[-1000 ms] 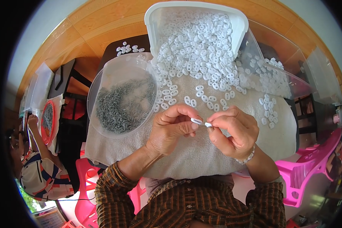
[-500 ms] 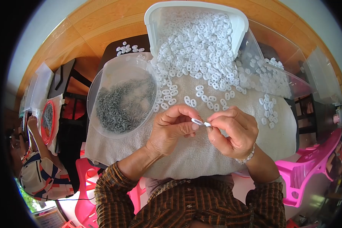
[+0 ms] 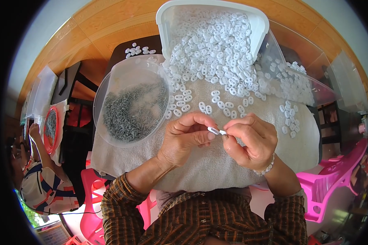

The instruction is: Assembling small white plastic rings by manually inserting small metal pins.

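Observation:
Over the near middle of the cloth, my two hands meet with their fingertips almost touching. Between thumb and index finger, my left hand pinches a small white oval plastic piece with a dark slot. My right hand, a beaded bracelet at its wrist, closes its fingertips on a smaller white part, whose end meets the oval piece; its kind is too small to tell. Just beyond my fingers lie loose white oval two-hole pieces, several in short rows.
A white tub lies tipped, spilling many white pieces onto the beige cloth. To its left is a clear round tray of small grey screw-like bits. A clear box stands right. Pink chairs flank me; another person's arm is far left.
Both hands keep their pinches in nearly the same place. The white oval piece and the smaller part have shifted very slightly closer together.

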The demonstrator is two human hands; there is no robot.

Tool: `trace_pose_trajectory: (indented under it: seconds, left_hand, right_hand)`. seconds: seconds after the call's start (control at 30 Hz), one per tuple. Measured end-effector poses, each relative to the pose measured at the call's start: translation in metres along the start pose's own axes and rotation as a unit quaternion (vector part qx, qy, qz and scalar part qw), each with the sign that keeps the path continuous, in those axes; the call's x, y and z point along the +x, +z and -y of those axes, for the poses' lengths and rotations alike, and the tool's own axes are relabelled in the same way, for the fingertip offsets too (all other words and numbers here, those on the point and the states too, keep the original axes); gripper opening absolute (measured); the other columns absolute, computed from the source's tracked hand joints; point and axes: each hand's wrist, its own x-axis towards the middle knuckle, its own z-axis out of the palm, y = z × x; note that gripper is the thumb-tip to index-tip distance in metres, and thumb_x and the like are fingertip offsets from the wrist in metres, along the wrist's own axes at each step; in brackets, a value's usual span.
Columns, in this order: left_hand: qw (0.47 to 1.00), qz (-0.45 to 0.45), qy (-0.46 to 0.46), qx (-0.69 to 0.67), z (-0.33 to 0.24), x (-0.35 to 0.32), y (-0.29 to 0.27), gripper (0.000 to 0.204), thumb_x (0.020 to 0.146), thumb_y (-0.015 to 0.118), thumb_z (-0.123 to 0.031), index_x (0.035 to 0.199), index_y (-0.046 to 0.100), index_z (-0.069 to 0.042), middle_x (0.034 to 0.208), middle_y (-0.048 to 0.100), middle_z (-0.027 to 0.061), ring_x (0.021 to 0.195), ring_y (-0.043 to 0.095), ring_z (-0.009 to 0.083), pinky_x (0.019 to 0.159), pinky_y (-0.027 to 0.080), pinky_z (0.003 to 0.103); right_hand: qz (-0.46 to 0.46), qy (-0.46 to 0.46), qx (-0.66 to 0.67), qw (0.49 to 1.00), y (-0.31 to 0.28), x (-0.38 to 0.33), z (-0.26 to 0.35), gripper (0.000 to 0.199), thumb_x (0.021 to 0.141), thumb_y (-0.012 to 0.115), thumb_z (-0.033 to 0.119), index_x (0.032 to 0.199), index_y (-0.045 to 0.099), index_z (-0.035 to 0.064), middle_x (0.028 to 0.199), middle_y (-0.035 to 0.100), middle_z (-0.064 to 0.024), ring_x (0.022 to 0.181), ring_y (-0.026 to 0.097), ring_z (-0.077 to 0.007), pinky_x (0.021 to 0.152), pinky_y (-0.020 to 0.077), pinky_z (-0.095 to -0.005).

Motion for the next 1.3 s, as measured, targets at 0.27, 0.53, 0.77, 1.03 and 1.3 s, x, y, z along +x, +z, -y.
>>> trace_pose_trajectory:
  seconds: [0.27, 0.53, 0.77, 1.03, 1.3]
  left_hand:
    - [1.000, -0.016, -0.011, 0.014, -0.0027, -0.0009, 0.0004, 0.019, 0.077, 0.063, 0.009, 0.091, 0.062, -0.003, 0.090, 0.058, 0.0026, 0.074, 0.055, 0.0083, 0.058, 0.045, 0.020]
    - [1.000, -0.008, 0.003, 0.029, -0.0047, -0.0011, 0.0023, 0.020, 0.077, 0.063, 0.009, 0.093, 0.063, -0.003, 0.090, 0.058, 0.0024, 0.073, 0.053, 0.0080, 0.060, 0.044, 0.020]
    - [1.000, -0.008, 0.002, 0.024, -0.0050, -0.0013, 0.0023, 0.019, 0.078, 0.064, 0.007, 0.094, 0.063, -0.002, 0.088, 0.059, 0.0018, 0.071, 0.053, 0.0072, 0.058, 0.044, 0.020]
    - [1.000, -0.019, -0.011, 0.020, -0.0072, -0.0020, 0.0048, 0.018, 0.078, 0.064, 0.005, 0.095, 0.064, -0.003, 0.083, 0.061, 0.0007, 0.066, 0.055, 0.0061, 0.055, 0.044, 0.018]
    - [0.999, -0.022, -0.017, 0.022, -0.0077, -0.0017, 0.0048, 0.018, 0.079, 0.064, 0.004, 0.095, 0.064, -0.003, 0.084, 0.061, 0.0013, 0.064, 0.055, 0.0065, 0.054, 0.044, 0.018]
  right_hand:
    - [0.011, 0.018, -0.013, 1.000, 0.0000, 0.0005, 0.0005, 0.014, 0.061, 0.063, -0.006, 0.070, 0.057, 0.0014, 0.069, 0.063, -0.0078, 0.051, 0.053, -0.0164, 0.045, 0.0411, -0.0246]
    - [0.027, 0.049, 0.011, 0.998, 0.0011, -0.0011, 0.0008, 0.011, 0.064, 0.064, -0.004, 0.071, 0.058, 0.0010, 0.067, 0.063, -0.0085, 0.052, 0.054, -0.0166, 0.046, 0.0425, -0.0255]
    - [0.037, 0.099, 0.040, 0.994, 0.0003, -0.0023, 0.0029, 0.010, 0.068, 0.066, -0.003, 0.073, 0.058, 0.0013, 0.069, 0.064, -0.0083, 0.053, 0.054, -0.0136, 0.046, 0.0407, -0.0235]
    - [0.046, 0.118, 0.057, 0.990, -0.0002, -0.0025, 0.0029, 0.010, 0.069, 0.067, -0.001, 0.074, 0.059, 0.0017, 0.070, 0.064, -0.0082, 0.054, 0.054, -0.0123, 0.045, 0.0388, -0.0225]
    - [0.051, 0.151, 0.091, 0.983, -0.0012, -0.0035, 0.0029, 0.008, 0.072, 0.067, -0.001, 0.076, 0.060, 0.0016, 0.072, 0.064, -0.0073, 0.055, 0.054, -0.0096, 0.045, 0.0384, -0.0210]
